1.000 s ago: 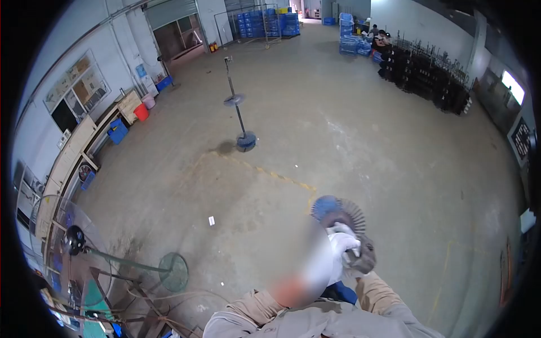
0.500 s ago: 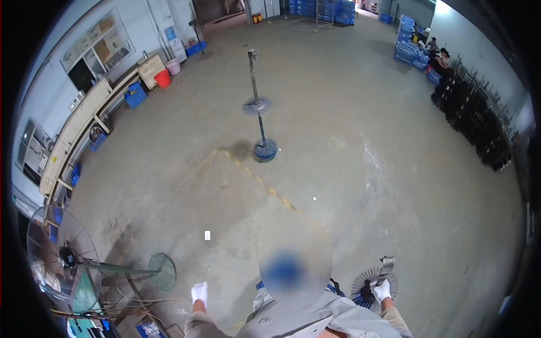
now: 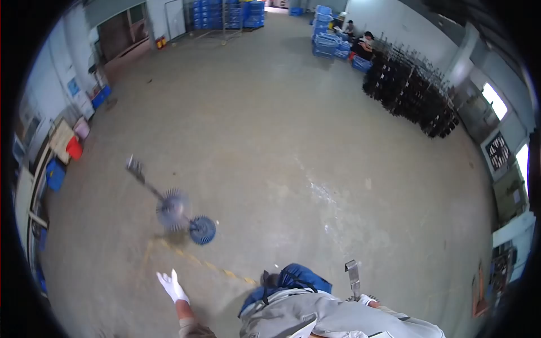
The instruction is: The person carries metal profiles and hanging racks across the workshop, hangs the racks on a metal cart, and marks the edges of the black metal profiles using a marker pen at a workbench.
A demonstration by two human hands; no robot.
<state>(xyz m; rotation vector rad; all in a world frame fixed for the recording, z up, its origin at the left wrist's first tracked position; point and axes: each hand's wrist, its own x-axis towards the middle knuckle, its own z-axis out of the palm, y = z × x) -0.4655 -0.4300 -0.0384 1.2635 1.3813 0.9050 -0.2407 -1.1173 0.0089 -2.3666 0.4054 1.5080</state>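
Note:
My left hand (image 3: 172,286), in a white glove, is held out at the lower left with its fingers spread and nothing in it. At the lower right my right hand (image 3: 369,301), also gloved, is closed on a metal bracket (image 3: 353,277) with a hooked top; finned edges show behind it, mostly hidden by my body. Ahead of my left hand stands a pole with a metal head (image 3: 135,167), a blurred finned disc (image 3: 172,209) midway and a blue finned base (image 3: 202,230) on the floor.
Black finned parts on upright rods (image 3: 411,96) stand in rows at the right. Two people (image 3: 363,45) sit beside blue crates (image 3: 326,44) at the back. A red bucket (image 3: 74,148) and a blue bin (image 3: 55,174) are by the left bench. Yellow tape (image 3: 208,265) marks the floor.
My left hand has come forward with fingers spread. My right hand keeps hold of the metal bracket. The view has swung right, and the pole now appears lower left, leaning in the picture.

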